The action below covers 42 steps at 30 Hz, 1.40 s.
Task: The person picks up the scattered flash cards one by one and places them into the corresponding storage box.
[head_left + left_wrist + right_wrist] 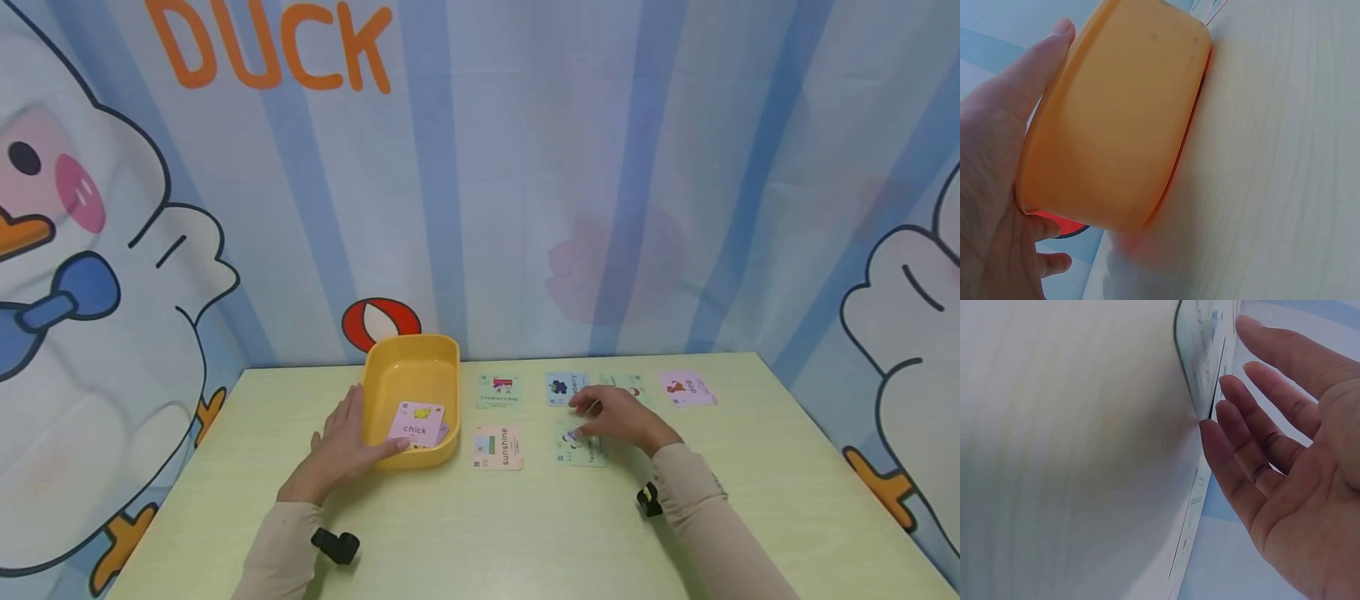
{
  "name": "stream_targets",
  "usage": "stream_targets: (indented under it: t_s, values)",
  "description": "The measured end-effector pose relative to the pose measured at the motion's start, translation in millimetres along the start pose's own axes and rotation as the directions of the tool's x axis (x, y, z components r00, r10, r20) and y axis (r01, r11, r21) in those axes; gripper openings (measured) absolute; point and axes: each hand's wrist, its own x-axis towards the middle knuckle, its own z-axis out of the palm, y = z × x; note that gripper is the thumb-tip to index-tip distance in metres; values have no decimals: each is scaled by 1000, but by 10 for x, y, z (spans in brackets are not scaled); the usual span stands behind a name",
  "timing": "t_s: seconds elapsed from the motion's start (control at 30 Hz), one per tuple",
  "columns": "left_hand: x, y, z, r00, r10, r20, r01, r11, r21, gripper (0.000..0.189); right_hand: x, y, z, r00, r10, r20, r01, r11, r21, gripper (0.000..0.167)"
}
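Observation:
My left hand [341,446] grips the near left side of a yellow plastic bin [447,375], thumb over the rim and fingers along the outer wall. A pink chick card [415,422] lies in the bin on top of other cards. My right hand [628,417] hovers low over a green card [583,454], its fingers loosely bent and spread, fingertips close over the card. In the right wrist view nothing sits between the thumb and fingers. Behind that hand are a blue berry card [558,388] and another green card [628,382], both partly covered.
A green Children's Day card [498,391] and an orange sunshine card [498,448] lie right of the bin. A pink dog card [687,388] is at the back right of the pale table [487,533]. A printed duck curtain [517,183] hangs behind.

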Motion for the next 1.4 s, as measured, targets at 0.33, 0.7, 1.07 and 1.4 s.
stream_targets:
  t_s: [0.33, 0.7, 1.07, 1.4]
  values:
    - [11, -11, 5, 1000, -5, -3, 5, 1000, 1, 134, -2, 38, 46, 1000, 14, 23, -14, 1000, -13, 47]
    - [6, 10, -19, 1000, 1, -7, -1, 1000, 4, 135, -31, -26, 1, 997, -23, 74, 33, 989, -143, 41]
    - [7, -21, 2, 1000, -5, -3, 5, 1000, -7, 135, 5, -10, 44, 996, -22, 82, 36, 985, -169, 49]
    - [8, -9, -1, 1000, -2, -4, 2, 1000, -12, 134, 8, -26, 43, 994, -24, 105, 38, 990, -138, 48]
